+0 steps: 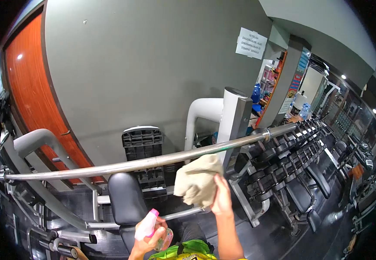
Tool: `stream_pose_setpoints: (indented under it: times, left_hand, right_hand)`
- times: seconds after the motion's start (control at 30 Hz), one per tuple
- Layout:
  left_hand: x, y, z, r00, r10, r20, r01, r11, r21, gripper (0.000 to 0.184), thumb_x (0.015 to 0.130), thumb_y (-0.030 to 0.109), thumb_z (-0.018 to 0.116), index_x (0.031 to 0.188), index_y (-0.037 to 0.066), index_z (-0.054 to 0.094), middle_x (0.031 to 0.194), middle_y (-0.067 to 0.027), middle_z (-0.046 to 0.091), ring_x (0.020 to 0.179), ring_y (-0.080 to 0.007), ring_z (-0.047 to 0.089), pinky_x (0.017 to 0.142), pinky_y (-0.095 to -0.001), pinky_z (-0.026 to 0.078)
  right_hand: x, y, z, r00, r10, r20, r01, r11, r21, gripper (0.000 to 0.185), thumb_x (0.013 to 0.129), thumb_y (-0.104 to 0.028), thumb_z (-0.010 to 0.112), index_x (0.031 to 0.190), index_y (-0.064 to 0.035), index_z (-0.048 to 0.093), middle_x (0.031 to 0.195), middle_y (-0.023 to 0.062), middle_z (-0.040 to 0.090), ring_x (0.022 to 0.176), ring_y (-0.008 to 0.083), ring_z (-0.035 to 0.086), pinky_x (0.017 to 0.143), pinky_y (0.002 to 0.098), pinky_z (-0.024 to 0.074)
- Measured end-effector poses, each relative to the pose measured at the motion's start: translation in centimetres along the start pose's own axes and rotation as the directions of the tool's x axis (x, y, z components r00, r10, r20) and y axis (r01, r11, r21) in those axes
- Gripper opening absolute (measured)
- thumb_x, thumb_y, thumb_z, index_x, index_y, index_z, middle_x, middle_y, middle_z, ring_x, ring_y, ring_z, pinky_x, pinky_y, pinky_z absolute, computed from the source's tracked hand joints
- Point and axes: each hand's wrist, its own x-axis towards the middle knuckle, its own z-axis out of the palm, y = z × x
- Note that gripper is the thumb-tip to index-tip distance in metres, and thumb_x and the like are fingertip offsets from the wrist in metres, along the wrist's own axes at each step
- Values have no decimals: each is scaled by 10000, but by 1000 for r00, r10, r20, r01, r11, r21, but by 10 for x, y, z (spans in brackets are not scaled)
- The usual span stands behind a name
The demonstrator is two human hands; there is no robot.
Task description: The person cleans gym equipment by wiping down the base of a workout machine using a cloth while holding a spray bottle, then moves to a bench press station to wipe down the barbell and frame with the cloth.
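Note:
My left hand, low in the view, is wrapped round a spray bottle with a pink and white top. To its right and higher up, my right hand holds a crumpled beige cloth. The cloth's upper edge overlaps the long metal bar that crosses the view; whether it touches the bar I cannot tell. Below the bar, left of the cloth, stands a black padded bench.
Dumbbells fill a rack at the right. A white post rises behind the bar, with a black slatted backrest left of it. An orange door is at the left; a paper sign hangs on the wall.

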Motion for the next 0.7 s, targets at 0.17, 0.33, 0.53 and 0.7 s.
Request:
stream_pose_setpoints:
  times: [0.17,0.33,0.53,0.7]
  left_hand:
    - [31,34,16,997,34,64,-30,998,-62,358,778,-32,668,1096,-64,505,830,-96,602,665,-99,590,613,-240,483]
    - [61,42,33,990,72,124,-84,993,89,401,781,-41,654,1157,-9,519,825,-94,612,751,-110,604,630,-244,496]
    - [98,37,48,927,139,347,-201,968,150,236,662,-6,695,891,35,651,1077,-141,628,1296,-358,374,977,-440,398]
    - [122,42,66,864,172,474,-256,959,119,338,672,29,736,999,60,657,1160,-140,596,1339,-370,306,1029,-446,340]
  right_hand:
    - [0,-27,-11,986,-163,39,160,984,78,353,964,-225,472,1252,-20,477,1192,112,574,1069,231,575,932,375,458]
    - [-9,-43,-15,940,-334,74,342,924,-169,270,924,-100,517,1175,-2,505,1113,86,593,1031,177,573,911,321,448]
    - [-7,-66,-4,768,-282,575,640,360,-679,217,739,-6,599,955,5,620,1003,107,583,954,197,562,862,310,437]
    - [-3,-76,3,809,-180,559,581,387,-716,200,733,-41,632,928,3,644,1004,103,550,968,221,553,845,309,443]
